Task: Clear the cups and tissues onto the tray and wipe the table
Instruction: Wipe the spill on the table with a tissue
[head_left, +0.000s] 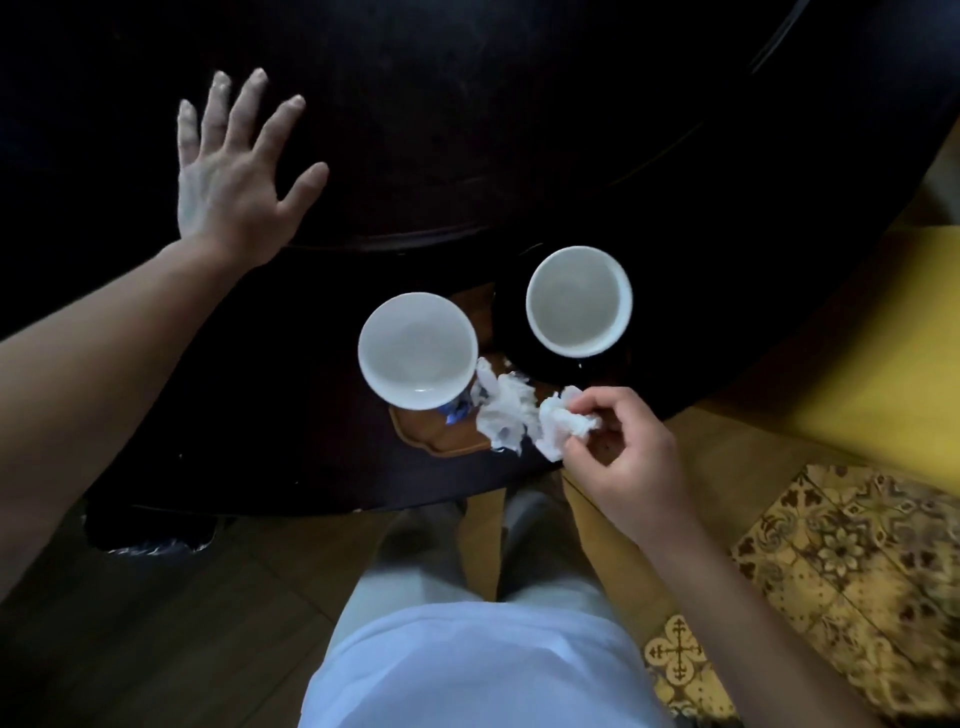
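Observation:
Two white cups stand near the front edge of the dark round table (467, 130). The left cup (418, 351) sits on a small brown wooden tray (441, 441); the right cup (578, 300) rests on a dark saucer (550, 366). A crumpled white tissue (506, 413) lies on the tray between the cups. My right hand (631, 457) pinches a second crumpled tissue (563, 423) right beside the first, at the tray's right end. My left hand (236, 171) lies flat on the table at far left, fingers spread, holding nothing.
A yellow seat (893, 338) stands at the right of the table. Patterned floor tiles (852, 571) lie below it. My legs and light shirt (483, 670) are just in front of the table edge. A blue-patterned scrap (457, 413) peeks out under the left cup.

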